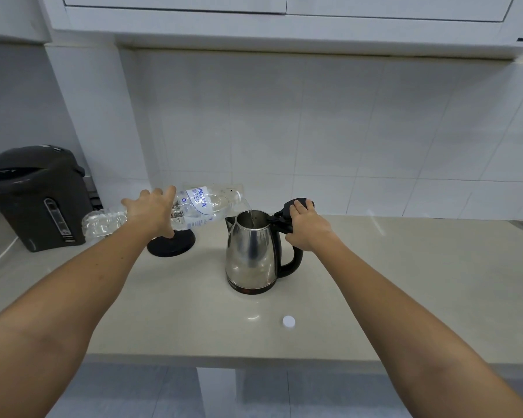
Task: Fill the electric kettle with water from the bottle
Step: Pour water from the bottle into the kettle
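Note:
A steel electric kettle (251,254) with a black handle stands on the counter, off its base, its black lid (296,205) swung open to the right. My right hand (307,226) grips the top of the handle, its fingers resting on the open lid. My left hand (151,211) holds a clear plastic water bottle (200,203) tipped almost level, neck to the right over the kettle's mouth. A thin stream of water (248,209) runs from the bottle into the kettle.
The kettle's round black base (178,244) sits left of it, partly behind my left hand. A dark hot-water dispenser (37,197) stands at the far left with a white cord. The white bottle cap (288,321) lies near the beige counter's (405,282) front edge.

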